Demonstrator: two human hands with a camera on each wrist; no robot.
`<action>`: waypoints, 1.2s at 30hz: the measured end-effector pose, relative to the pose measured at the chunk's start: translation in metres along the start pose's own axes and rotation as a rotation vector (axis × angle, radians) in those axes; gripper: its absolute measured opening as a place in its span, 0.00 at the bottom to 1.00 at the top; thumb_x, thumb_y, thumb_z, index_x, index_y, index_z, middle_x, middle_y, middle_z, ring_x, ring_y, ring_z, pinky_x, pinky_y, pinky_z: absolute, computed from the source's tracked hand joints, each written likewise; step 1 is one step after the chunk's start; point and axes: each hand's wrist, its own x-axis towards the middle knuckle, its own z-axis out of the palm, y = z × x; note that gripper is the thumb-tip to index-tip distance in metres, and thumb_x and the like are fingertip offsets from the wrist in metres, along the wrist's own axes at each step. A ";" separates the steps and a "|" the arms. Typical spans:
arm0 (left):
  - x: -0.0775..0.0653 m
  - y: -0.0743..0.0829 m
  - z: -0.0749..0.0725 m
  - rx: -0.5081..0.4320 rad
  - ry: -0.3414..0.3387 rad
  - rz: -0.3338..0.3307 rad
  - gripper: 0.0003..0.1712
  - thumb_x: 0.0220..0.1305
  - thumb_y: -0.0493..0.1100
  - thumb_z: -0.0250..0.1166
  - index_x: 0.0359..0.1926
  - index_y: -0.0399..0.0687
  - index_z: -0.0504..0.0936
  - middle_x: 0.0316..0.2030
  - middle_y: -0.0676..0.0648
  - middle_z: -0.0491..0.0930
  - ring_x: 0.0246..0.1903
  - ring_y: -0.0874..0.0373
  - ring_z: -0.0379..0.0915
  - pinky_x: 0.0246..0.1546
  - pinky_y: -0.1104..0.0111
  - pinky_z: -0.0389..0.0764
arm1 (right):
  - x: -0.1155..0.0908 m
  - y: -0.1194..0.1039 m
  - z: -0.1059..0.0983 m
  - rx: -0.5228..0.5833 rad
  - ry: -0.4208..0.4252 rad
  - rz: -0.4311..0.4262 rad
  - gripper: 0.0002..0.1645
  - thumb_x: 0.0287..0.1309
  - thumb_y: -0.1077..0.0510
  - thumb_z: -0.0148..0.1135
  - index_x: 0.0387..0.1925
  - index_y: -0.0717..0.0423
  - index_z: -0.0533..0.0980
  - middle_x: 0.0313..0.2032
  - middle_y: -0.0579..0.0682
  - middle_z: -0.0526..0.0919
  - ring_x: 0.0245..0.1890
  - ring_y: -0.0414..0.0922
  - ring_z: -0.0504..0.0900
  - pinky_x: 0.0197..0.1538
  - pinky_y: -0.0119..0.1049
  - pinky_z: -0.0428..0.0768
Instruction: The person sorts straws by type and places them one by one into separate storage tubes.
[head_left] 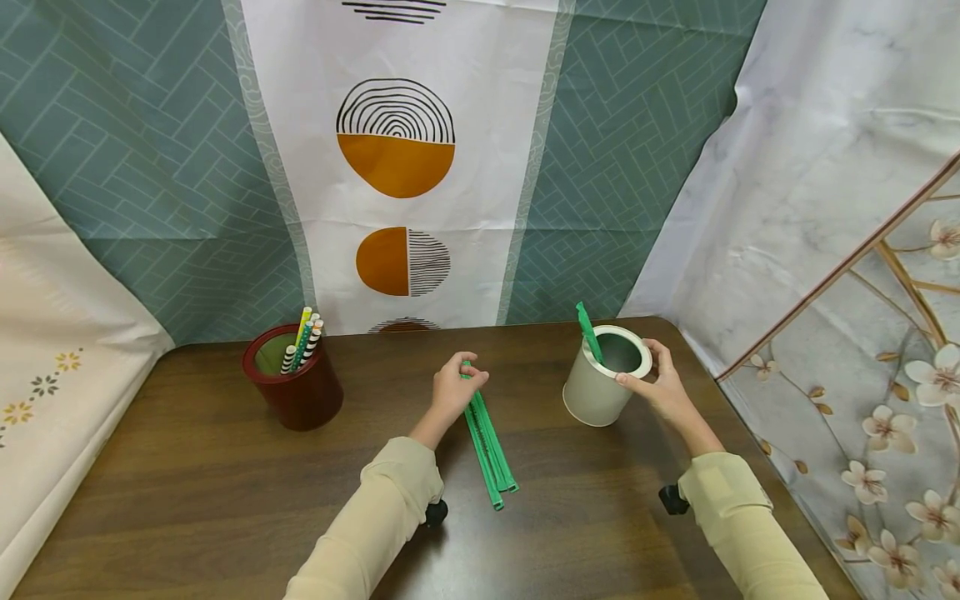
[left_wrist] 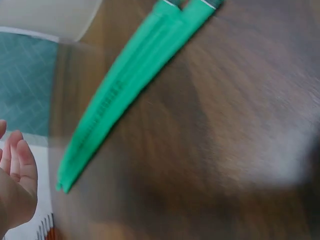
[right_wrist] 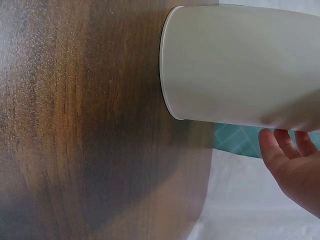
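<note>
Long, slim green wrapped straws (head_left: 487, 446) lie side by side on the brown table, with dark print on their sleeves. Above their far end hovers my left hand (head_left: 455, 385), fingers loosely bent and nothing held. In the left wrist view, a gap separates this hand (left_wrist: 17, 185) from the green straws (left_wrist: 115, 95). To the right stands an off-white can (head_left: 594, 392), upright, with one green wrapped straw (head_left: 589, 333) leaning out of its mouth. My right hand (head_left: 663, 387) grips the can's right rim, thumb at the front; its fingers (right_wrist: 270, 145) touch the wall in the right wrist view.
On the left of the table (head_left: 225, 500) stands a dark red cup (head_left: 300, 400) holding several striped and coloured paper straws (head_left: 303, 343). A patterned cloth (head_left: 405, 275) hangs along the back edge. A floral curtain (head_left: 885, 425) borders the right side.
</note>
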 end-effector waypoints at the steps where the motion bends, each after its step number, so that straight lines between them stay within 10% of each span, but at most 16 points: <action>1: -0.001 -0.003 0.000 0.009 -0.001 -0.005 0.20 0.54 0.42 0.62 0.49 0.45 0.73 0.32 0.46 0.80 0.22 0.57 0.72 0.22 0.73 0.69 | 0.000 0.001 0.000 -0.002 0.000 -0.001 0.44 0.51 0.60 0.59 0.62 0.62 0.44 0.56 0.62 0.57 0.48 0.46 0.60 0.40 0.19 0.65; 17: -0.010 -0.036 0.001 0.124 -0.013 0.002 0.22 0.52 0.41 0.64 0.49 0.39 0.73 0.31 0.44 0.77 0.30 0.53 0.72 0.27 0.67 0.72 | -0.011 -0.027 0.001 0.030 -0.012 -0.003 0.42 0.52 0.63 0.57 0.61 0.66 0.45 0.56 0.63 0.56 0.49 0.49 0.59 0.40 0.20 0.64; 36: -0.017 -0.048 0.005 0.242 -0.045 -0.057 0.18 0.52 0.40 0.64 0.45 0.41 0.74 0.30 0.46 0.76 0.30 0.55 0.71 0.29 0.67 0.73 | 0.002 0.003 -0.002 0.034 -0.025 -0.001 0.44 0.51 0.63 0.58 0.63 0.63 0.44 0.58 0.62 0.55 0.50 0.50 0.59 0.39 0.20 0.65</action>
